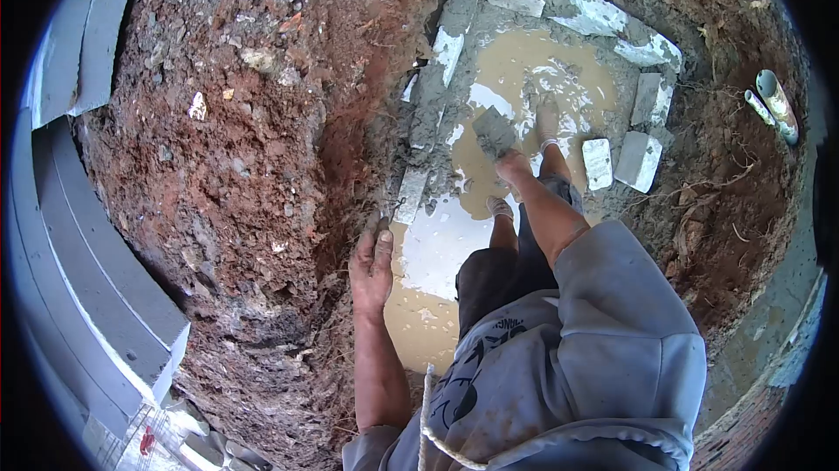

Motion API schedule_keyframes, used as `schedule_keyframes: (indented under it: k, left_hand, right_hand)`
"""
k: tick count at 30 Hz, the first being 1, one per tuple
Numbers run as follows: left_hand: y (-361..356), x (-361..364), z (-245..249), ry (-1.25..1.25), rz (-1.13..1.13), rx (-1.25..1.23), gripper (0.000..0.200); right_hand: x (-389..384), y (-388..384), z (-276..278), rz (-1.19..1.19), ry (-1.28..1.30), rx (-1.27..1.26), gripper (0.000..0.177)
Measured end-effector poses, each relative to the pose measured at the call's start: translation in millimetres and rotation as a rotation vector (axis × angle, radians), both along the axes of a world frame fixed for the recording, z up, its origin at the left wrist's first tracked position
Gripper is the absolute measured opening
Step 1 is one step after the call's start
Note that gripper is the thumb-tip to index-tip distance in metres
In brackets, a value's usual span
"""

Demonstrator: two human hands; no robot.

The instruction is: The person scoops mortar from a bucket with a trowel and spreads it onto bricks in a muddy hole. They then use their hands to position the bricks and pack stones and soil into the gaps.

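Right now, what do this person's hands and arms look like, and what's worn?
No gloves on the left hand or right hand; both look dusted grey. Grey sweatshirt sleeves are pushed up, forearms bare. A white drawstring hangs from the sweatshirt.

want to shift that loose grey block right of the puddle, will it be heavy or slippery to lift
The grey block looks thick and solid, so probably stiff and heavy for its size. Its flat faces suggest it would sit steady, not roll. It lies on wet mud beside the puddle, so likely slick; the right hand grips a trowel.
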State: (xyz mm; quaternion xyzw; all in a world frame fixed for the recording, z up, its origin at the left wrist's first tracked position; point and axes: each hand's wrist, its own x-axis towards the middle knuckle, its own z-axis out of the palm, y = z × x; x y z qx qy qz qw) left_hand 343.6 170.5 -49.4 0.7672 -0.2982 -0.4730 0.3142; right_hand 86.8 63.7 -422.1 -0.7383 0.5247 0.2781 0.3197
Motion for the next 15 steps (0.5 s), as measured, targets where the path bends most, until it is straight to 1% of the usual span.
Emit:
schedule_keyframes:
  k: [3,5,7,8,10,12,13,14,15]
  left_hand:
    - [-38,-8,20,0.008,0.007,-0.136,0.047]
    - [-53,-16,34,0.004,0.004,-0.174,0.047]
    - [-63,-23,40,0.003,-0.005,-0.162,0.047]
    - [-66,-26,38,-0.033,-0.043,-0.154,0.046]
    - [-66,-32,29,-0.101,-0.119,-0.141,0.045]
    - [-65,-45,25,-0.081,-0.110,-0.117,0.045]
    - [-63,-52,25,-0.081,-0.115,-0.091,0.044]
    - [-63,-56,25,-0.082,-0.121,-0.066,0.044]
    - [-58,-58,17,-0.102,-0.133,-0.043,0.044]
  right_hand:
    - [-1,-16,-2,-0.283,-0.056,0.025,0.027]
    - [-9,-15,-35,-0.354,-0.126,0.054,0.037]
    - [-4,-25,-27,-0.366,-0.169,0.039,0.045]
    - [5,-27,-24,-0.350,-0.172,0.010,0.046]
    - [32,-27,-11,-0.406,-0.198,-0.112,0.037]
    - [70,-28,35,-0.484,-0.219,-0.199,0.031]
    - [77,-39,101,-0.492,-0.209,-0.178,0.032]
    - [81,-48,116,-0.056,-0.230,-0.032,0.029]
    - [84,-56,130,0.341,-0.337,0.077,0.027]
